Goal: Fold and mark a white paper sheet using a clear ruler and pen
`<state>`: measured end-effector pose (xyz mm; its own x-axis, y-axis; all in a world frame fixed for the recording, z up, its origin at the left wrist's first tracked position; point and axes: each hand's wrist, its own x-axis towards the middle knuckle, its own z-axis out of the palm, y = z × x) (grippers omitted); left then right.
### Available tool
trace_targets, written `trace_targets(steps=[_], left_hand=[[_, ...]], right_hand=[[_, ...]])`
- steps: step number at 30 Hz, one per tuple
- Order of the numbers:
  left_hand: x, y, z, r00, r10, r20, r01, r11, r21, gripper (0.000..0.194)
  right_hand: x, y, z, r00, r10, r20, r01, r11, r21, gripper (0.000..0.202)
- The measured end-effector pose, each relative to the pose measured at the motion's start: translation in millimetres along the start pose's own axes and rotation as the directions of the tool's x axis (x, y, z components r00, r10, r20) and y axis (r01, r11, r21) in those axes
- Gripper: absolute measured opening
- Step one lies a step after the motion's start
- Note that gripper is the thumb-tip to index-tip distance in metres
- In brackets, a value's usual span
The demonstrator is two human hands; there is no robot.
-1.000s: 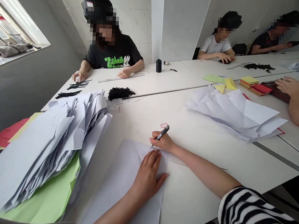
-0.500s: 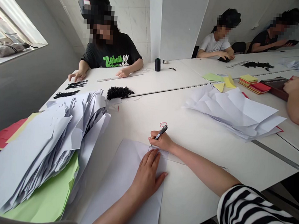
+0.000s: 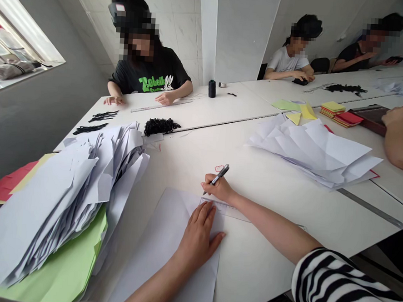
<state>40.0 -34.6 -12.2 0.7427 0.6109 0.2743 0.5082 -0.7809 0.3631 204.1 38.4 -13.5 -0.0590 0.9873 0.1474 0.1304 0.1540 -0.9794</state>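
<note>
The right hand (image 3: 219, 188) clasps a pen (image 3: 222, 172) beside a clear ruler (image 3: 225, 209), while the left hand (image 3: 199, 237) (its grip released) rests on ruler and white paper (image 3: 163, 240).

We record a white table (image 3: 194, 155) with visible seams. Directly on it, we note a high pile of white paper (image 3: 41, 205) at left; 1 white sheet (image 3: 148, 243) near us; 1 red-bordered label (image 3: 219, 168); 1 black cord heap (image 3: 161, 126); 2 flatter cord bunches (image 3: 103, 116); 1 black spool (image 3: 212, 89); and, at right, creased white sheets (image 3: 317, 151).
</note>
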Motion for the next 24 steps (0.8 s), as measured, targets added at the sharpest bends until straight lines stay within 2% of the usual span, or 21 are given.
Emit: trace_targets(steps=[4, 7, 10, 12, 14, 16, 18, 21, 24], left_hand=[[-1.4, -0.9, -0.2, 1.0, -0.001, 0.006, 0.001, 1.0, 0.012, 0.057], [-2.5, -1.4, 0.0, 1.0, 0.006, -0.007, -0.006, 1.0, 0.015, 0.056], [-2.9, -1.1, 0.1, 1.0, 0.013, -0.026, -0.013, 1.0, 0.014, 0.055], [-2.9, -0.5, -0.1, 0.999, 0.017, -0.037, -0.016, 1.0, 0.007, 0.055], [-2.9, 0.0, -0.5, 0.999, 0.014, -0.045, -0.014, 1.0, 0.002, 0.055], [-3.2, -0.1, -0.5, 0.999, 0.01, -0.048, -0.01, 1.0, 0.001, 0.054], [-3.7, -0.8, 0.3, 0.999, 0.012, -0.053, -0.012, 1.0, 0.004, 0.053], [-3.7, -2.4, 2.8, 0.998, 0.027, -0.048, -0.026, 1.0, 0.014, 0.054], [-0.6, -3.9, 1.4, 0.999, 0.037, -0.031, -0.036, 0.999, 0.018, 0.058]], right_hand=[[11.3, 3.9, -9.4, 0.989, 0.068, -0.132, -0.029, 0.96, 0.277, 0.035], [12.3, 0.3, -17.3, 0.987, 0.079, -0.143, -0.03, 0.948, 0.316, 0.035], [-6.5, -10.1, -26.5, 0.994, 0.08, -0.072, -0.056, 0.956, 0.286, 0.033], [-30.5, -18.3, -34.0, 0.999, 0.041, 0.019, -0.043, 0.993, 0.113, 0.033], [-59.4, -24.5, -42.0, 0.998, -0.057, 0.027, 0.061, 0.982, -0.178, 0.026], [-88.1, -26.0, -49.5, 0.986, -0.151, 0.076, 0.169, 0.885, -0.433, 0.019], [-112.5, -22.5, -55.5, 0.966, -0.224, 0.128, 0.256, 0.769, -0.585, 0.021], [-136.3, -12.2, -60.3, 0.949, -0.285, 0.137, 0.292, 0.62, -0.728, 0.026], [-142.9, -3.7, -60.7, 0.933, -0.329, 0.143, 0.306, 0.523, -0.795, 0.03]])
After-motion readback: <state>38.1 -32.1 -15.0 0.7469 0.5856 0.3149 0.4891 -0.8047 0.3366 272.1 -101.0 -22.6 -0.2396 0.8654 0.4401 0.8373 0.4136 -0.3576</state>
